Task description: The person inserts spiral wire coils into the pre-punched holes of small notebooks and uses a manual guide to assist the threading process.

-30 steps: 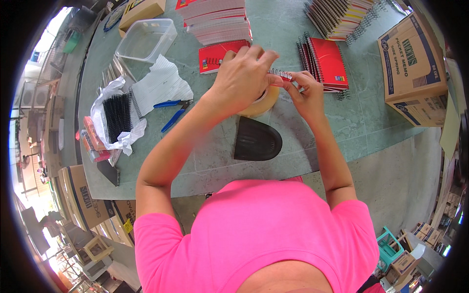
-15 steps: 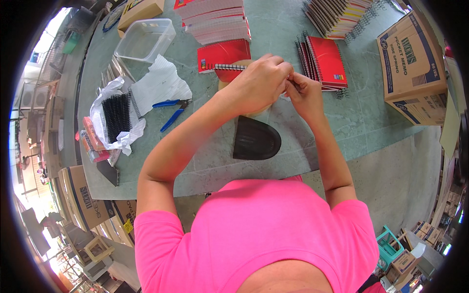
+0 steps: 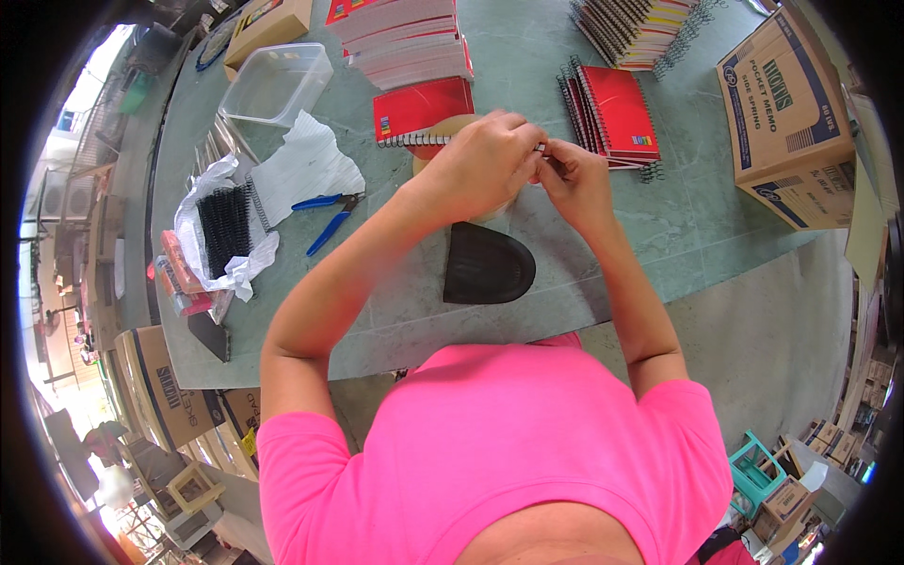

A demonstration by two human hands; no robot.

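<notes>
My left hand [image 3: 485,165] is closed over a small red spiral notebook [image 3: 428,152], whose wire-bound edge sticks out to the left. My right hand [image 3: 576,179] pinches at the right end of that binding, its fingertips meeting those of my left. What exactly sits between the fingertips is hidden. Beneath the hands, part of a tan rounded pad [image 3: 457,124] shows. Just behind lies another red notebook [image 3: 428,105]. A black half-oval pad [image 3: 490,266] rests on the table nearer to me.
Blue-handled cutters [image 3: 330,221] and black wire coils [image 3: 224,231] on white paper lie at left, near a clear plastic tub [image 3: 278,87]. Red-edged booklets [image 3: 405,42] are stacked behind. Bound red notebooks [image 3: 617,113] and a cardboard box [image 3: 786,113] stand at right.
The held notebook's wire-bound edge has shifted left and slightly nearer, so more of it shows beside my left hand. My right hand has moved slightly left, still pinching.
</notes>
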